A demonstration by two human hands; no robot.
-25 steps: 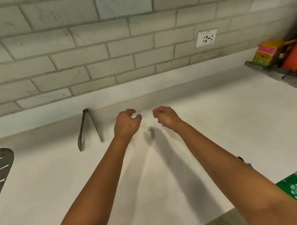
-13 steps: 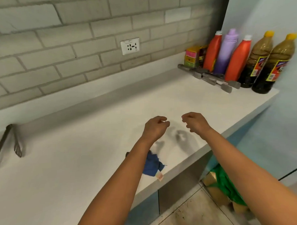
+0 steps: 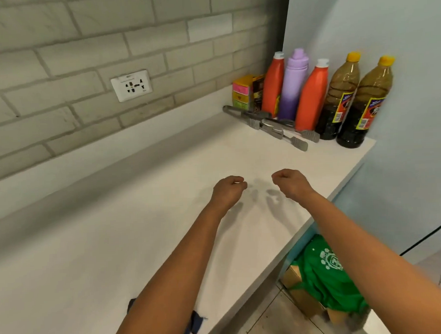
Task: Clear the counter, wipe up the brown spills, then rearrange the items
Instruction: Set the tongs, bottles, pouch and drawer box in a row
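- I hold my left hand (image 3: 228, 191) and my right hand (image 3: 292, 184) out above the white desk (image 3: 116, 247), side by side and apart; the fingers of both are loosely curled and grip nothing.
- The things to rearrange stand in the far right corner of the desk, against the pale wall: two orange bottles (image 3: 273, 88) with a purple bottle (image 3: 294, 85) between them, then two brown bottles (image 3: 363, 102) with yellow caps.
- The brown bottles look partly filled with dark liquid, so I judge them heavy and smooth; I would grip each round the body below the neck, upright.
- Grey tongs (image 3: 270, 125) lie touching the desk just in front of the bottles. They look stiff and light; I would take them at mid-length.
- Small coloured boxes (image 3: 242, 92) sit behind the tongs, likely light card.
- A dark blue cloth (image 3: 196, 324) peeks out under my left forearm at the near edge, soft and limp; pinch a fold.
- I see no brown spills on the visible desk.
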